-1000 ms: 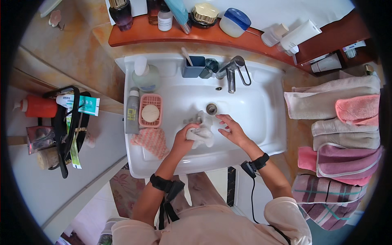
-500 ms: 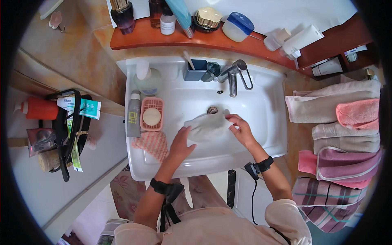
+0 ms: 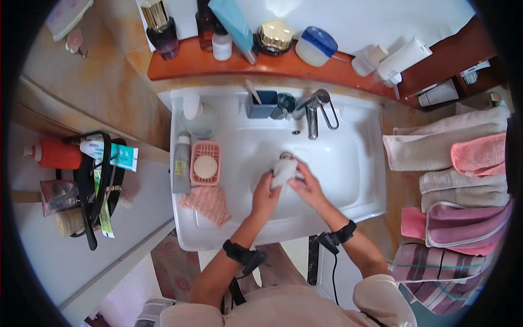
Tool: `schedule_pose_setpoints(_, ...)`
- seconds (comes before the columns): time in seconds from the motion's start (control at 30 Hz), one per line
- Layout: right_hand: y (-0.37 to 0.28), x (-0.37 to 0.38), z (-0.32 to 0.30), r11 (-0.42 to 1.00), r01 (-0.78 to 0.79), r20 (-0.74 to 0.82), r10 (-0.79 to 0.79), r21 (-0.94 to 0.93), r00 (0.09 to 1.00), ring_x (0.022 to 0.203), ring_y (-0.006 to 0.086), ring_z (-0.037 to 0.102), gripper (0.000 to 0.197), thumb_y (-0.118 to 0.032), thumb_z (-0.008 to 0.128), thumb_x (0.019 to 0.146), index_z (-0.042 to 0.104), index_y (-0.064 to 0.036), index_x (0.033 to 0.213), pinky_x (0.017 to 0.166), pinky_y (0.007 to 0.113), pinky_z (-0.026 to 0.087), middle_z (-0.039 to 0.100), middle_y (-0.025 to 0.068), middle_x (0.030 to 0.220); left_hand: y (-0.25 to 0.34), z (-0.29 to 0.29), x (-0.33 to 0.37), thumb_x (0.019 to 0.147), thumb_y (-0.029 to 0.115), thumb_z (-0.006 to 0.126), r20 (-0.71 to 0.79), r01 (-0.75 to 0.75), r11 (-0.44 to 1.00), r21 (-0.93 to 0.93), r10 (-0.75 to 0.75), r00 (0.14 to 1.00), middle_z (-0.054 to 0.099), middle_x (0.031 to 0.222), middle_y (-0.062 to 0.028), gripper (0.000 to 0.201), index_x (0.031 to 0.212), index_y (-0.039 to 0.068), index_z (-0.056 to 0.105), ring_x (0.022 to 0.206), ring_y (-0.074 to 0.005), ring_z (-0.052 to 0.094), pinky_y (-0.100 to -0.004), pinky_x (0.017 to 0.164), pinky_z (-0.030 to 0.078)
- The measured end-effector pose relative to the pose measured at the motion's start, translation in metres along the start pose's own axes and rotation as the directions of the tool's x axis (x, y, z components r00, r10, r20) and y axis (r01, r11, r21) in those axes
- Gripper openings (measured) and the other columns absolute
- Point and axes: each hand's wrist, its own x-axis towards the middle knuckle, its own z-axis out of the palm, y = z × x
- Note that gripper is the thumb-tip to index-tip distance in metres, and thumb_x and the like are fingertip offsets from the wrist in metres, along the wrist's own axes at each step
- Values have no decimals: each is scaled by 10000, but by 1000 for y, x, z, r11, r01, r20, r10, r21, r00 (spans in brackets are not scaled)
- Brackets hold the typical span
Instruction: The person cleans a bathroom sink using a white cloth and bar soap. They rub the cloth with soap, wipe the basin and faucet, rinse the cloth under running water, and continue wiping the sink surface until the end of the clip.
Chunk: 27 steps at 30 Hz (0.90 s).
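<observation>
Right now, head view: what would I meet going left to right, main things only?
Red pump bottle → grey bottle → pink soap dish → left hand → white cloth → right hand → purple towel.

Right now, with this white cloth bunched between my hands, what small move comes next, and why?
Probably squeeze the cloth together: your left hand and right hand hold it from both sides, bunched over the sink.
</observation>
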Motion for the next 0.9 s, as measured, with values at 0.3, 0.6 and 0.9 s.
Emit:
schedule_pose_setpoints(0.3,94,63,-10,886,-286,-228,383,365,895,852,125,582,311,-195,575,912,536,-21,1167,763,268,481,632,48,990,-26,-9,-20,802,179,671,109,80,989,124,-94,990,577,1099,-121,458,1210,79,489,919,-259,588,-351,764,477)
schedule_pose_setpoints(0.6,194,160,-11,822,-446,-433,567,354,700,740,198,579,298,-232,594,883,570,23,1034,679,347,480,632,89,893,-60,-13,-53,756,133,682,188,-22,963,270,-30,982,570,1135,-165,408,1129,61,532,1065,-328,546,-394,900,448)
schedule_pose_setpoints(0.9,186,147,-6,849,-268,-367,453,456,812,576,156,505,252,-229,607,883,614,0,778,552,350,424,586,55,664,-56,-19,-68,796,142,636,218,-9,930,367,-76,973,586,1128,-165,327,1097,46,551,1073,-333,545,-398,921,441)
